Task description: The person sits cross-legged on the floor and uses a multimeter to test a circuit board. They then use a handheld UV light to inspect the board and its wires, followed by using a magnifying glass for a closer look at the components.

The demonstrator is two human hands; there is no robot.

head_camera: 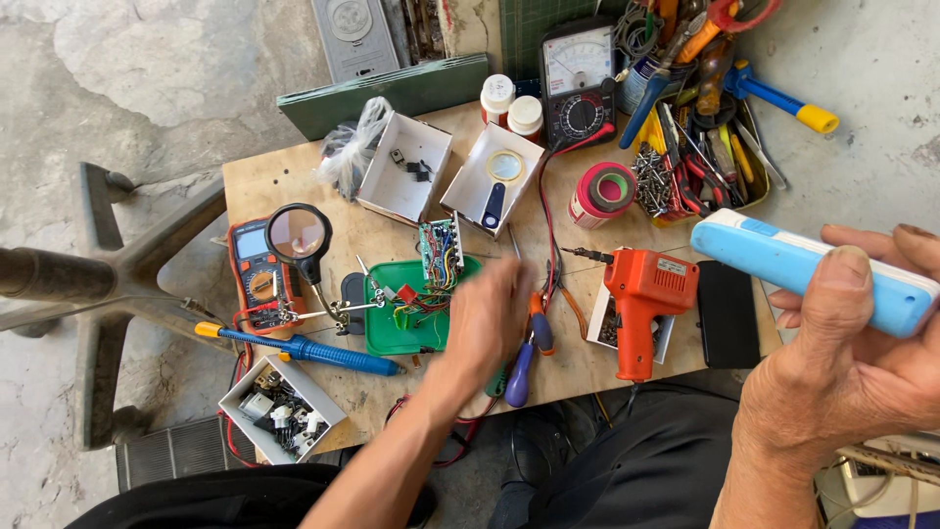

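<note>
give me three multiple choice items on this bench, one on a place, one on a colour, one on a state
1. Where does the left hand reach?
A. by the green tray
B. on the analogue meter
C. in the tool bin

2. What colour is the soldering gun?
A. blue
B. orange
C. green

3. What does the right hand do?
A. rests open
B. holds a blue and white device
C. grips pliers

Key: 1 A, the hand is at the tray's right edge; 2 B, its body is orange; 3 B, thumb and fingers wrap the device.

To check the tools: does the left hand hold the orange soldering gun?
No, the orange soldering gun lies untouched; the left hand is beside it.
</note>
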